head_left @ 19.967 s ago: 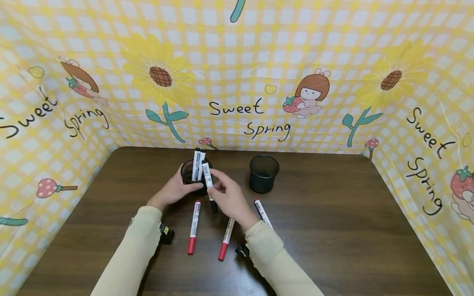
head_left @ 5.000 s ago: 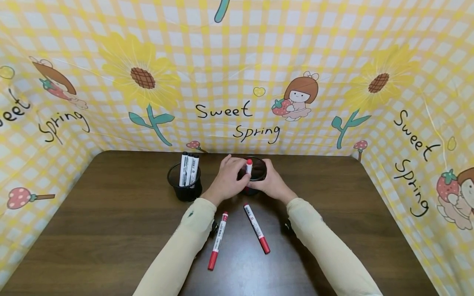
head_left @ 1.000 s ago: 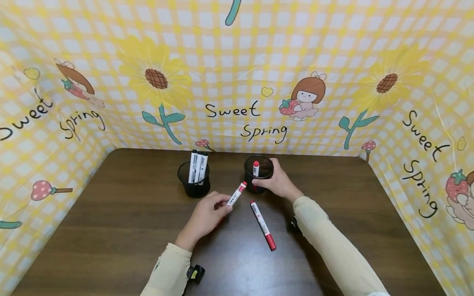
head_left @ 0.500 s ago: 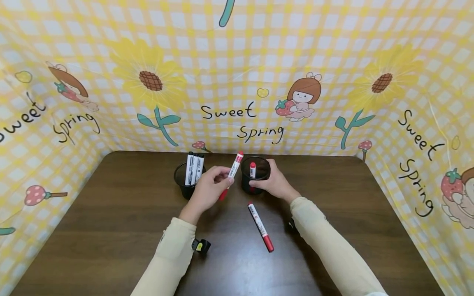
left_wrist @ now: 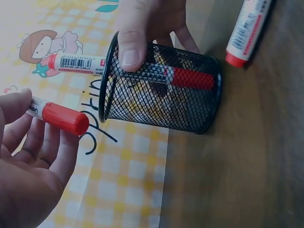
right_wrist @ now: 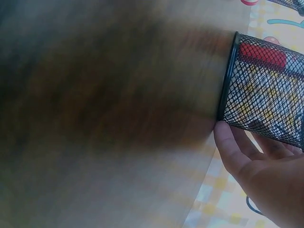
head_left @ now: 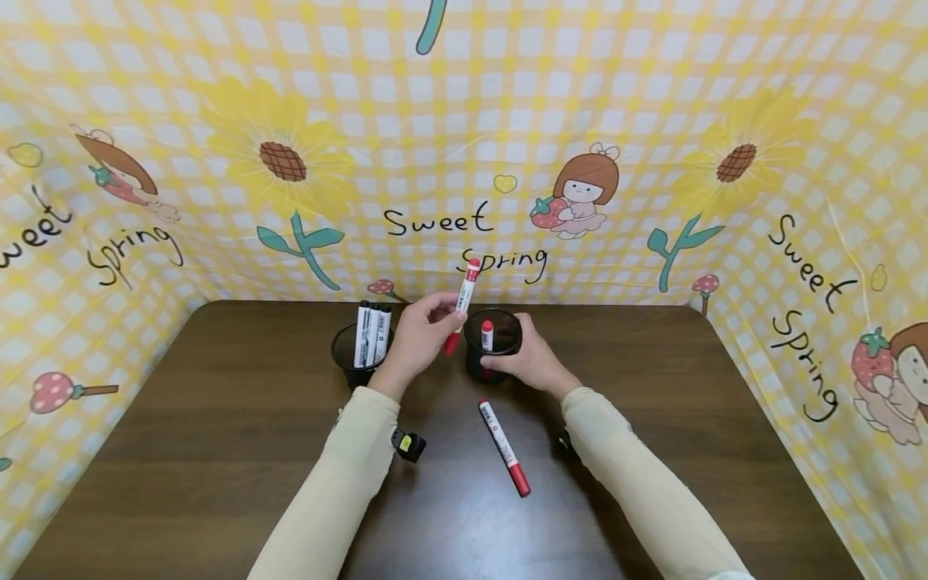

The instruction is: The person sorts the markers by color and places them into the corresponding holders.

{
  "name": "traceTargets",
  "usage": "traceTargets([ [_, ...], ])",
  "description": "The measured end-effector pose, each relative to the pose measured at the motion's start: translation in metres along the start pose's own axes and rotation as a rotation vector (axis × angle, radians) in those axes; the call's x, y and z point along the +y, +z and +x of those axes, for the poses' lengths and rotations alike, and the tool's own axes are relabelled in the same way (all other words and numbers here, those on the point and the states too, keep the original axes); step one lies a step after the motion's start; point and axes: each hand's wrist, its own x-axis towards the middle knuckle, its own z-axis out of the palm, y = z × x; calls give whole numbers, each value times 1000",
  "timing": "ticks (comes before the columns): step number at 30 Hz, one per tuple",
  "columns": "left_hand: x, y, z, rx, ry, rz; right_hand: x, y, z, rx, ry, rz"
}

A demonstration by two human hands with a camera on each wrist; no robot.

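Note:
In the head view my left hand [head_left: 413,342] pinches a red-capped whiteboard marker [head_left: 466,296] between thumb and fingers. The marker stands tilted above the table, just left of the right-hand black mesh pen cup [head_left: 474,362], and its red end [left_wrist: 66,118] shows close up in the left wrist view. Around that cup curls my right hand [head_left: 538,358], the thumb at the front near the rim. One red marker [head_left: 487,334] stands inside the cup. Another red marker [head_left: 505,449] lies on the table in front of it.
To the left stands a second mesh pen cup [head_left: 354,376] with several black-capped markers [head_left: 372,334], partly hidden by my left hand. Yellow checked cloth [head_left: 435,121] walls the dark wooden table [head_left: 217,451] at the back and sides.
Black markers went into the left cup, then a red one into the right cup. In the last second my left hand raised another red marker from the table toward the right cup.

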Motion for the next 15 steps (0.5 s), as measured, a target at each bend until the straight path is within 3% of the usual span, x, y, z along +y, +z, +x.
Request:
traceTargets([
  [9, 6, 14, 15, -10, 42, -47, 0, 0, 0, -4, 12, 6],
  [15, 0, 23, 20, -28, 69, -63, 1, 0, 1, -5, -7, 8],
])
